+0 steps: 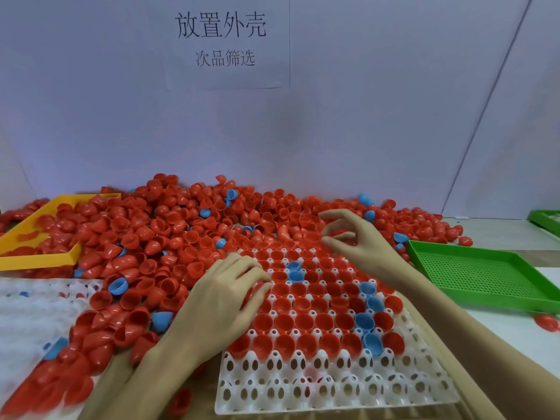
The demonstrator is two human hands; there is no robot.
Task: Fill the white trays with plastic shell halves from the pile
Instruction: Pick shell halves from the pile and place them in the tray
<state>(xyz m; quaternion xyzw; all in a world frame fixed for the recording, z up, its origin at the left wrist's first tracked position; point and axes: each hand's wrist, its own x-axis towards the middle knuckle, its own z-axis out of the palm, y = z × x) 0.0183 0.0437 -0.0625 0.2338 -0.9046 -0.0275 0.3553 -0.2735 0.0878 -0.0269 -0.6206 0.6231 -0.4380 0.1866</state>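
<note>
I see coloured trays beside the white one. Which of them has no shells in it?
The green perforated tray on the right: its mesh floor shows bare. The yellow tray at the left holds red shell halves, with the pile spilling over its far edge.

Glossy plastic shell halves, translucent tray

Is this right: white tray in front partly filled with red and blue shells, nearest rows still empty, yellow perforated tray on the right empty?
One error: the perforated tray on the right is green, not yellow; the head view shows it. The yellow tray sits at the left, holding red shells. The rest stands: the white tray is partly filled with red and blue shells, nearest rows empty.
</note>
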